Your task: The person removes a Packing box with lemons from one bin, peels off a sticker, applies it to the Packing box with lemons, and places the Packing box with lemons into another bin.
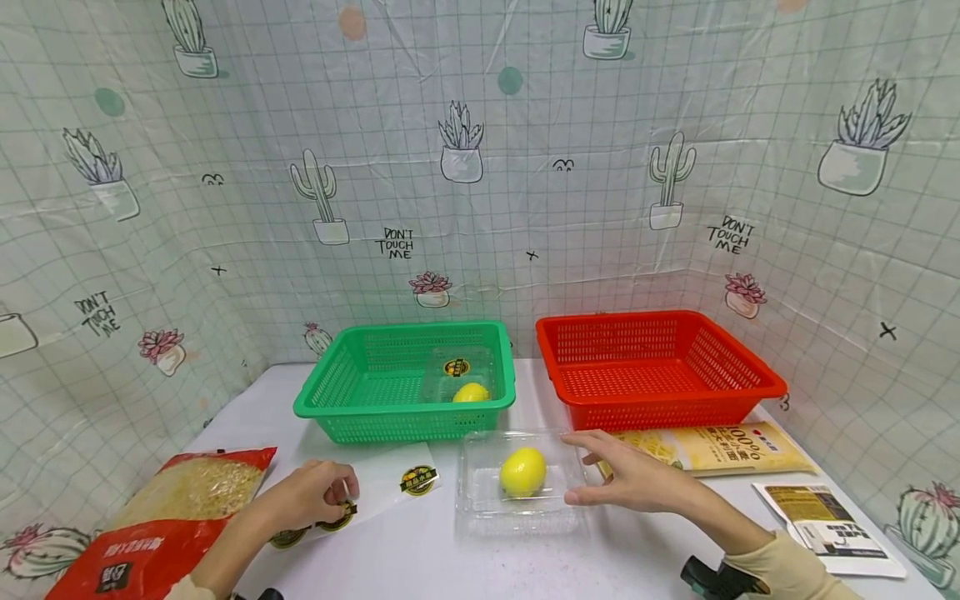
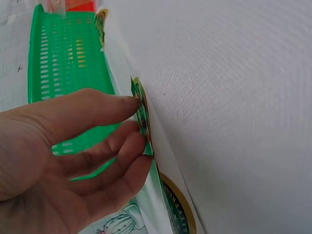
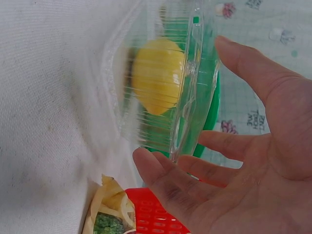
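A clear plastic clamshell box (image 1: 474,492) stands on the table with a yellow lemon (image 1: 523,472) inside it. At its right side my right hand (image 1: 637,475) has thumb and fingers spread, the fingertips right at the box's edge. In the right wrist view the lemon (image 3: 158,75) shows through the ribbed plastic wall. My left hand (image 1: 307,496) is over a sheet of round black-and-gold stickers (image 1: 386,475), its fingers bent. The left wrist view has the thumb and fingertips touching a sticker (image 2: 141,109), apart from each other.
Behind stands a green basket (image 1: 405,425) holding another clear box (image 1: 487,362) and a lemon (image 1: 471,393). A red basket (image 1: 660,412) is to its right. A red food bag (image 1: 165,517) lies left; a yellow noodle packet (image 1: 727,450) and a white-brown pouch (image 1: 828,529) lie right.
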`<move>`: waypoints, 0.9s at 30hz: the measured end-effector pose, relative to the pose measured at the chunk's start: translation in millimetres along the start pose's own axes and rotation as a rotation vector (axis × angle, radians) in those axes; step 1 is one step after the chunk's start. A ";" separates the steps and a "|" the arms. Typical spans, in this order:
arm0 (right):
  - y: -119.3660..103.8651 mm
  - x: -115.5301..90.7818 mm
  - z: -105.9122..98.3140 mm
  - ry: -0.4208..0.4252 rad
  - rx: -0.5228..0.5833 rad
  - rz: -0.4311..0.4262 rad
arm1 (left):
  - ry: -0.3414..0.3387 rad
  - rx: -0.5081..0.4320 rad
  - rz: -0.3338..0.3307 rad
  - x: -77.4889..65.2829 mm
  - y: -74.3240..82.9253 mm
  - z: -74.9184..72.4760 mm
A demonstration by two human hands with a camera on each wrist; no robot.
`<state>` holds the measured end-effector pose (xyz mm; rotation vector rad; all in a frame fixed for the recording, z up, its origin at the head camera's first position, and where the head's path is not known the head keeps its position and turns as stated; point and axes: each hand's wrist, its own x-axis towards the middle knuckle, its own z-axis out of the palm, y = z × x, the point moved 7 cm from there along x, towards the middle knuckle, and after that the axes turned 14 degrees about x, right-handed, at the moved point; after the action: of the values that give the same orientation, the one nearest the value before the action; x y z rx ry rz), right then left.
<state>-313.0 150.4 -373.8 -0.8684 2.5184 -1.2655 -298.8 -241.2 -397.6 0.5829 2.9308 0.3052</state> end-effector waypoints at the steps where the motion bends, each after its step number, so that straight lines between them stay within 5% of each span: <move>1: -0.2 0.0 -0.1 0.000 0.000 0.000 | 0.001 0.006 0.000 0.0 0.3 -0.2; 12: -2.0 -0.1 0.5 0.000 -0.003 -0.011 | 0.052 0.015 0.040 -3.8 2.6 -1.3; 19: -1.2 0.0 0.1 0.004 -0.017 -0.015 | 0.004 -0.013 0.050 -2.4 2.4 0.9; 27: 1.5 0.3 0.8 -0.005 -0.005 0.011 | 0.030 0.025 -0.161 -7.3 -3.4 -1.0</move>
<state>-313.5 150.4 -375.4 -0.8565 2.5200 -1.2534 -293.5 -247.4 -396.8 0.3448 2.9905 0.2610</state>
